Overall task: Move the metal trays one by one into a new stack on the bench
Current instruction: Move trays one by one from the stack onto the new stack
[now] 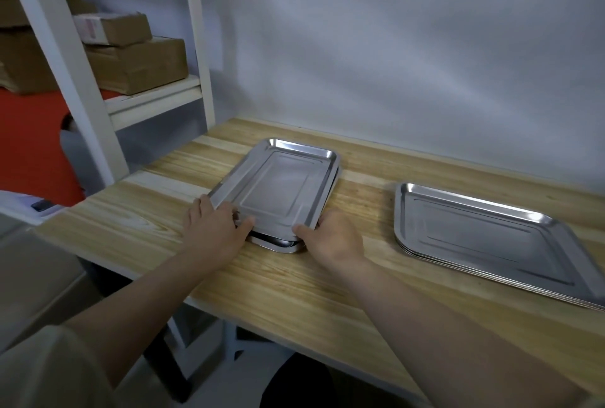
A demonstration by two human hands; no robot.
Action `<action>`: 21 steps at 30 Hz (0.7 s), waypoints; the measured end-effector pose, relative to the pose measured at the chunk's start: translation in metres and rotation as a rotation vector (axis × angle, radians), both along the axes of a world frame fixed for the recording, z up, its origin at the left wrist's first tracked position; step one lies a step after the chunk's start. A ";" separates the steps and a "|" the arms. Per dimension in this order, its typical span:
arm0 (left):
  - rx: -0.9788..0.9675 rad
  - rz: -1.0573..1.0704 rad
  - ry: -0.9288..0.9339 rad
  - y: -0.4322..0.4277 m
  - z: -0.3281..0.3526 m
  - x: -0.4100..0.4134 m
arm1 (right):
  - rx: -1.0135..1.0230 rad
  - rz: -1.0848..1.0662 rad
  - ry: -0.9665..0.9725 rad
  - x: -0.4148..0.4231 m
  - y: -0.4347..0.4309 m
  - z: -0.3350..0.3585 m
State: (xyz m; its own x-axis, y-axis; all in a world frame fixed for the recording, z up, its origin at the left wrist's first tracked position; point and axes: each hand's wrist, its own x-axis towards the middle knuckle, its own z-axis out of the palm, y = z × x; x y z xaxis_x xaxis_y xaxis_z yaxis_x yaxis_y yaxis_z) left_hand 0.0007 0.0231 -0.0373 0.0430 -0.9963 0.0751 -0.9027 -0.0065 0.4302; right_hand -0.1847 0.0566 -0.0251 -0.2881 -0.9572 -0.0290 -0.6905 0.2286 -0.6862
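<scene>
My left grip [217, 227] and right grip [330, 235] clasped the top tray [278, 186] at its near corners. It sat tilted over the tray beneath [275, 243] on the desk [137, 221].

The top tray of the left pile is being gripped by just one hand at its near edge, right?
Not quite: the head view shows both hands on it. The left hand and the right hand each hold a near corner of the top tray, tilting it off the left pile.
</scene>
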 end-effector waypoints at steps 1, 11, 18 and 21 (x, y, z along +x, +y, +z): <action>0.000 -0.004 -0.005 0.000 0.000 0.000 | 0.006 -0.008 0.017 0.002 0.000 0.002; 0.019 -0.022 -0.030 0.005 0.006 -0.001 | 0.102 -0.030 -0.145 0.000 -0.003 0.015; -0.016 -0.067 -0.012 0.007 0.009 -0.011 | 0.058 -0.082 -0.481 -0.012 0.003 0.026; -0.035 -0.089 0.034 0.008 0.011 -0.016 | 0.036 -0.092 -0.608 -0.013 0.006 0.027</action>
